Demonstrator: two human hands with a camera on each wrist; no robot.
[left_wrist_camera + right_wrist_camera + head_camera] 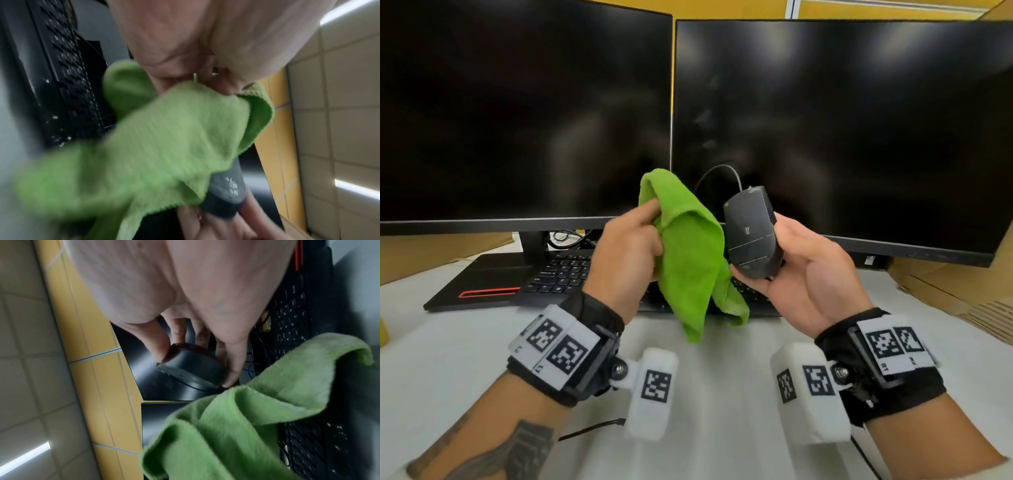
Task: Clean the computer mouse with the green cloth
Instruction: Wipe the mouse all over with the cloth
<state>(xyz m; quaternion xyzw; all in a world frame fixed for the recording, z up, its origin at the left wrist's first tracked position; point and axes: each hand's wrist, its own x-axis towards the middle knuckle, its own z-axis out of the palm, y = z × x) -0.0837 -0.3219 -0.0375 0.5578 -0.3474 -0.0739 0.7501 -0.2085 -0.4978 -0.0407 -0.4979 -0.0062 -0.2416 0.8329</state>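
Both hands are raised above the desk, each holding one thing. Fingers of the right hand (801, 270) curl round the computer mouse (751, 234), which sits in the palm with its underside turned toward the head camera and its nose pointing up; the thumb lies along the near left edge and the other fingers wrap the far side, as the right wrist view also shows (191, 368). From the mouse's upper end a thin cable (717, 171) loops up and back in front of the screen. Just to the left, the left hand (628, 253) pinches the green cloth (690, 260) between thumb and fingers near its top, so the cloth stands up in a fold above the hand and hangs down in loose folds below it. Its right edge lies just beside the mouse and seems to brush the mouse's lower left side; in the left wrist view the cloth (164, 146) drapes over part of the mouse (228, 193), though that picture is blurred. Under the hands lies a white table (722, 394), and past them a black keyboard (561, 274) rests on it. Farther back stand two dark monitors, the left monitor (517, 113) and the right monitor (859, 130), side by side, with a yellow wall (722, 8) behind them.
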